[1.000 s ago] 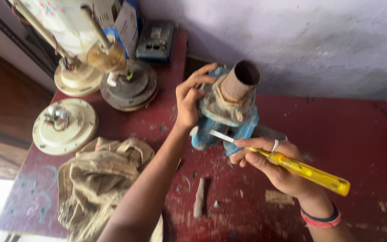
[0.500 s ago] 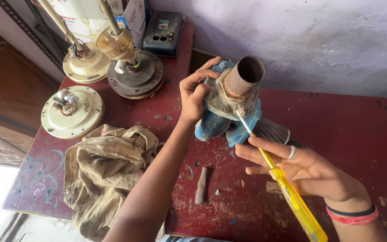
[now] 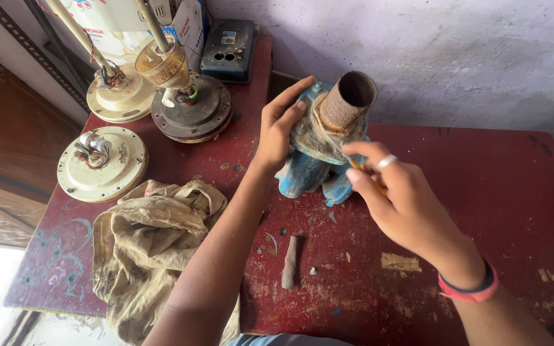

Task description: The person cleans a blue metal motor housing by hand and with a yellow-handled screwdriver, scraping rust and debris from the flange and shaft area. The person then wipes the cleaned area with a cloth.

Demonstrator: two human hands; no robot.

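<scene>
Head view: left hand [image 3: 277, 128] grips blue pump [image 3: 318, 150]; right hand [image 3: 405, 205] apparently pinches screwdriver [image 3: 356, 165].

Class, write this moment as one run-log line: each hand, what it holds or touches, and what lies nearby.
left hand: steadying blue pump | right hand: gripping yellow-handled screwdriver against pump | nearby: rag, fan motors

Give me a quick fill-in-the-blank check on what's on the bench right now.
1. The left hand steadies the blue pump topped by a rusty ____.
2. The right hand wears a red ____ on its wrist.
3. The crumpled rag lies on the ____ table.

Missing words: pipe; band; red
</scene>
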